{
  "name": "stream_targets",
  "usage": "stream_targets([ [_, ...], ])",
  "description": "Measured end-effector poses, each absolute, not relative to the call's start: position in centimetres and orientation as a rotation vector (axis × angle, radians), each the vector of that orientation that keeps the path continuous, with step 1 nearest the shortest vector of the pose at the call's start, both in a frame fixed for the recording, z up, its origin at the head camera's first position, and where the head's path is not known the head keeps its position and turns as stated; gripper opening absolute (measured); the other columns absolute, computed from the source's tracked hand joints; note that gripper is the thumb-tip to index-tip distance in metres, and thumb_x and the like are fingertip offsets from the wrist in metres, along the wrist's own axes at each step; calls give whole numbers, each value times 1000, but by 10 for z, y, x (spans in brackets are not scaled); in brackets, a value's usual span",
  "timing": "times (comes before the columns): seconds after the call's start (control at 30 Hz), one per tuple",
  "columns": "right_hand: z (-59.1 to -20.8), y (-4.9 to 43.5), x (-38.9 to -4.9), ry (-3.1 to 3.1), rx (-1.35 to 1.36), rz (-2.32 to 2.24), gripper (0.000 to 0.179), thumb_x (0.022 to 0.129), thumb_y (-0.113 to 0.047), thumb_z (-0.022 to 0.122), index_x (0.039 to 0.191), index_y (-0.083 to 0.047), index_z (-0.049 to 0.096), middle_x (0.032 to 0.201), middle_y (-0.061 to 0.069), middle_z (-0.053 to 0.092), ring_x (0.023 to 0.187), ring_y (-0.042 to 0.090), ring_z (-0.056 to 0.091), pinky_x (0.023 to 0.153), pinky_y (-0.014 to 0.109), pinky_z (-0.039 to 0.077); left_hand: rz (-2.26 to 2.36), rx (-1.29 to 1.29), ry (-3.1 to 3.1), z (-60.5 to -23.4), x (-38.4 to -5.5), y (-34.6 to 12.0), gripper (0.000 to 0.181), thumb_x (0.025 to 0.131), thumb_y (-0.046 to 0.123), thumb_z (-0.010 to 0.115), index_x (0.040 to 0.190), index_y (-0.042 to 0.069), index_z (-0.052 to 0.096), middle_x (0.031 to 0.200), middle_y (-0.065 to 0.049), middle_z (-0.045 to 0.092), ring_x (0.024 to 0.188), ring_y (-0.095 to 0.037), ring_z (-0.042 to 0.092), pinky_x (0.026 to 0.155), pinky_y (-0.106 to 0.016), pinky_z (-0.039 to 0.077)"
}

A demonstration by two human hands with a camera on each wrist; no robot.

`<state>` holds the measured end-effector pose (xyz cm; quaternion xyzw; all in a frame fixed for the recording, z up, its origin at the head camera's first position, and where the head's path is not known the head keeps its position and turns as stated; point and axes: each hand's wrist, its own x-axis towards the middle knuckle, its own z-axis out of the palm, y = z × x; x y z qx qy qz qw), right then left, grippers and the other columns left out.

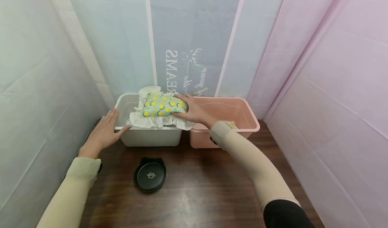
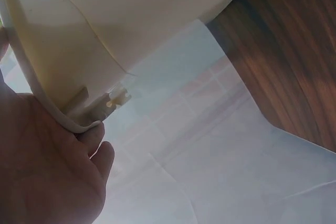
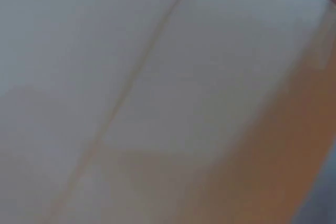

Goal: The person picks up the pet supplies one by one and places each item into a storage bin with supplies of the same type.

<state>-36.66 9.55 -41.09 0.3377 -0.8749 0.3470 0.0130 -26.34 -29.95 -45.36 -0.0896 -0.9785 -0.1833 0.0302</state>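
Note:
A small pillow (image 1: pixel 165 105) with a lemon print and a white ruffled edge lies across the top of the white bin (image 1: pixel 151 137), overlapping its front rim. My right hand (image 1: pixel 194 110) grips the pillow's right end, thumb in front and fingers behind. At the bin's front left corner my left hand (image 1: pixel 104 130) touches the rim, its fingers straight and the thumb spread to the right. The left wrist view has this hand (image 2: pixel 47 166) against the bin's rim (image 2: pixel 37 87). Only a blurred pale surface and an orange band fill the right wrist view.
A pink bin (image 1: pixel 245 110) stands right of the white one, with a small pale yellow piece (image 1: pixel 232 124) near its front rim. Nearer on the dark wooden surface (image 1: pixel 197 191) sits a black bowl (image 1: pixel 150 176) with a paw print. Fabric walls (image 1: pixel 330 103) enclose the sides and back.

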Motion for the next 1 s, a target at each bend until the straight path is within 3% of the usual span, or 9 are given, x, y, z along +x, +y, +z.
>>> stream_targets([
  [0.43, -412, 74, -381, -2787, 1025, 1037, 91, 91, -54, 84, 168, -30, 41, 153, 9, 46, 137, 25, 48, 116, 50, 46, -546, -307, -3013, -452, -264, -300, 108, 107, 68, 46, 167, -9, 2, 175, -33, 1, 162, -53, 3, 132, -66, 7],
  [0.63, -419, 67, -392, -2761, 1046, 1009, 91, 91, -52, 85, 167, -25, 42, 154, 10, 45, 138, 25, 46, 117, 50, 45, -547, -296, -3004, -460, -269, -298, 109, 107, 69, 47, 168, -9, 0, 176, -32, -1, 162, -52, 2, 131, -67, 7],
  [0.87, -420, 57, -396, -2769, 1045, 971, 90, 91, -49, 85, 167, -25, 43, 145, 8, 51, 131, 22, 48, 115, 40, 45, -545, -272, -3010, -462, -270, -297, 111, 106, 70, 48, 168, -8, 0, 176, -30, -3, 163, -51, 2, 131, -67, 8],
  [1.0, -421, 53, -398, -2781, 1045, 951, 89, 92, -50, 85, 166, -23, 44, 142, 8, 52, 131, 23, 48, 115, 42, 44, -546, -279, -3004, -462, -269, -298, 110, 106, 70, 48, 168, -9, 0, 176, -31, -3, 162, -52, 1, 131, -67, 8],
])
